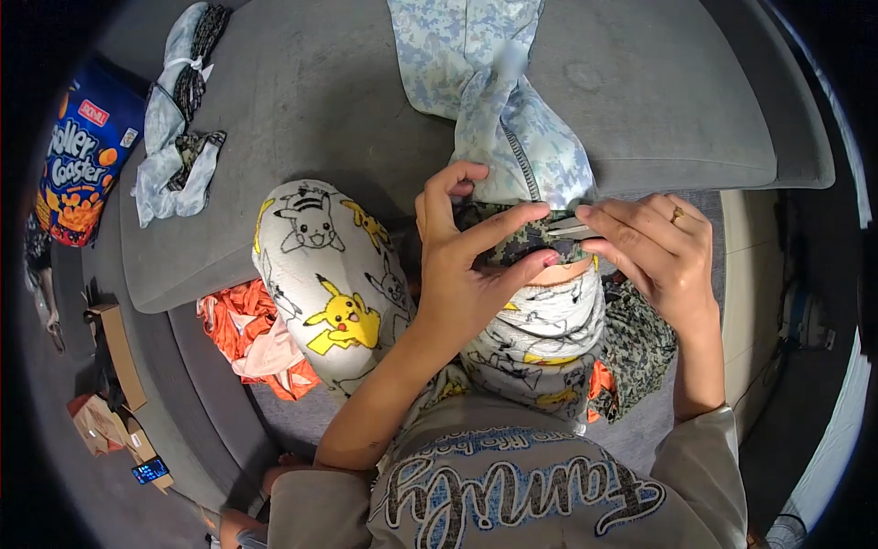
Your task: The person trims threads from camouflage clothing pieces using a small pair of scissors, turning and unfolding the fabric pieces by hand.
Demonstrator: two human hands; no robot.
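A light-blue camouflage garment piece (549, 151) with a dark zigzag seam lies from the sofa down over my right knee. Its end meets a dark green camouflage band (512, 240). My left hand (457, 252) grips this band, thumb and index finger pressing it near the edge. Between the thumb and fingers of my right hand (660, 245) is a pair of small silver thread snips (569, 229), with the pointed blades against the band beside my left fingertips. The exact spot at the blade tips is too small to make out.
A tied bundle of camouflage cloth (174, 137) and a blue snack bag (87, 156) lie at the left. Orange cloth (256, 339) and dark camouflage fabric (640, 348) sit below my knees. A cardboard box (119, 357) and a lit phone (151, 470) are at lower left.
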